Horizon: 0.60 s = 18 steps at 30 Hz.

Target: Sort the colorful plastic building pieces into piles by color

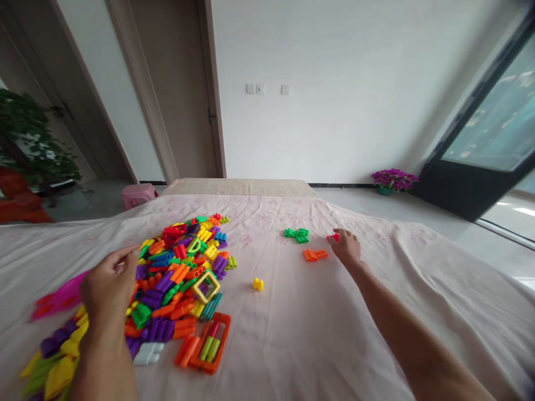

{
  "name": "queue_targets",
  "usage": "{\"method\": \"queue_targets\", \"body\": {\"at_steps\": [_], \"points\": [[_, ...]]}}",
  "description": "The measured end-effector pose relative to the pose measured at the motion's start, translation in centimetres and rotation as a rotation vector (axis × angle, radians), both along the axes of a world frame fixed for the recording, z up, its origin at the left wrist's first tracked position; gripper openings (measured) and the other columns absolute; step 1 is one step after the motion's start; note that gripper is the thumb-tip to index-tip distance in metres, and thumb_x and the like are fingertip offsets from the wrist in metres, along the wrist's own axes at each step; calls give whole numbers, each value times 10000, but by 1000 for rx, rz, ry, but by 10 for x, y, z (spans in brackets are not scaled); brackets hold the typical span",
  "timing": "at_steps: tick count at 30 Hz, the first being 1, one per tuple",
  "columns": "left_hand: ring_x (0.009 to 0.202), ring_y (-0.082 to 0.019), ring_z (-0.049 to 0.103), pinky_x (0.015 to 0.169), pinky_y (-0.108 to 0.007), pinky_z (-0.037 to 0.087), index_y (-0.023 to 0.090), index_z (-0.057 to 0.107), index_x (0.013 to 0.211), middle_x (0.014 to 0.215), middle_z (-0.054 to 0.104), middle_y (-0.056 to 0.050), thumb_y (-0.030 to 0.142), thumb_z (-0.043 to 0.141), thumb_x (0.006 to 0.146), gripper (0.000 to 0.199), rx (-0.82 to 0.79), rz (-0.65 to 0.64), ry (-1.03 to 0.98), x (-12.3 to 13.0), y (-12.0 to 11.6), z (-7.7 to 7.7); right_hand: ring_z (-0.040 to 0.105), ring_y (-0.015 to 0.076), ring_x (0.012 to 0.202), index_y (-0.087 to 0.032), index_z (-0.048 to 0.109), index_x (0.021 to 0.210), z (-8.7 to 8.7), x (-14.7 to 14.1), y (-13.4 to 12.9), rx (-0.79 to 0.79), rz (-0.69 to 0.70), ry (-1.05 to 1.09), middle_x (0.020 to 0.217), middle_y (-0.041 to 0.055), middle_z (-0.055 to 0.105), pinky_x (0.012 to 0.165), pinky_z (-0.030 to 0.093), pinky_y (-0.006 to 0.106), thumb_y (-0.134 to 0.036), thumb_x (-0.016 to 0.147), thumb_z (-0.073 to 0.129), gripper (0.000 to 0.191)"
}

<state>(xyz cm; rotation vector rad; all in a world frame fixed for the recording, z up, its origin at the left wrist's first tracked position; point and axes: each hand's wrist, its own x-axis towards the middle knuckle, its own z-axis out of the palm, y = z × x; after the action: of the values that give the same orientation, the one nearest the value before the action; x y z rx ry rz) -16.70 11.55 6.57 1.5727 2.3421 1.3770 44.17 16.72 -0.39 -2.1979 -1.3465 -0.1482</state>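
Nearest to me, on the pale cloth, there lie a grey piece and an orange frame. My left hand is at the left side of the big pile of coloured blocks; its fingers are bent near to the thumb, but I cannot tell if something is between them. To the right of the pile, one yellow piece lies alone.

Farther, my right arm is stretched out. The red piece is at the left edge of my right hand, at the fingertips, and partly covered by them. So my right hand is much the nearer one to it, while my left is well apart. Whether these fingers are clamped on it, I cannot tell; its long axis is also too hidden to read. The orange pieces lie just to the left, nearer to me, and the green pieces lie farther left.
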Motion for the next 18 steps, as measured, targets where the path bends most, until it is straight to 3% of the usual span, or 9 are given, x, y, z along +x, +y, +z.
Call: {"method": "queue_targets", "body": {"at_steps": [3, 7, 10, 14, 18], "points": [[998, -297, 666, 870, -441, 527, 246, 739, 1124, 1123, 730, -68, 485, 542, 861, 406, 3, 49, 53, 0, 4, 0, 609, 299, 1135, -206, 686, 1171, 14, -60, 1, 66, 297, 39, 1219, 129, 676, 964, 452, 431, -266, 868, 569, 330], [1132, -285, 627, 1007, -418, 478, 195, 719, 1150, 1205, 701, -97, 483, 497, 888, 448, 56, -147, 98, -2, 15, -18, 655, 231, 1043, -237, 710, 1070, 33, -178, -12, 76, 870, 170, 1092, 59, 726, 964, 470, 382, -212, 865, 588, 240], [1177, -290, 603, 1037, -412, 456, 181, 716, 1146, 1220, 692, -106, 491, 460, 901, 471, 21, -198, 133, -5, 22, -35, 662, 194, 1016, -242, 722, 1049, 47, -263, -25, 61, 1138, 305, 1061, 38, 739, 935, 480, 323, -210, 885, 585, 215], [1137, -290, 616, 1006, -407, 465, 187, 722, 1141, 1199, 699, -103, 490, 440, 917, 471, -35, -204, 228, -5, 25, -43, 669, 217, 966, -256, 732, 1065, 64, -344, -29, -71, 1161, 276, 1032, 41, 745, 846, 493, 326, -402, 890, 608, 259], [1120, -284, 621, 979, -393, 471, 182, 722, 1147, 1193, 701, -102, 486, 403, 938, 488, -84, -206, 271, -3, 22, -38, 672, 264, 890, -306, 751, 941, 69, -383, -23, -270, 1055, 157, 893, 26, 741, 753, 486, 364, -474, 781, 674, 244]]}}
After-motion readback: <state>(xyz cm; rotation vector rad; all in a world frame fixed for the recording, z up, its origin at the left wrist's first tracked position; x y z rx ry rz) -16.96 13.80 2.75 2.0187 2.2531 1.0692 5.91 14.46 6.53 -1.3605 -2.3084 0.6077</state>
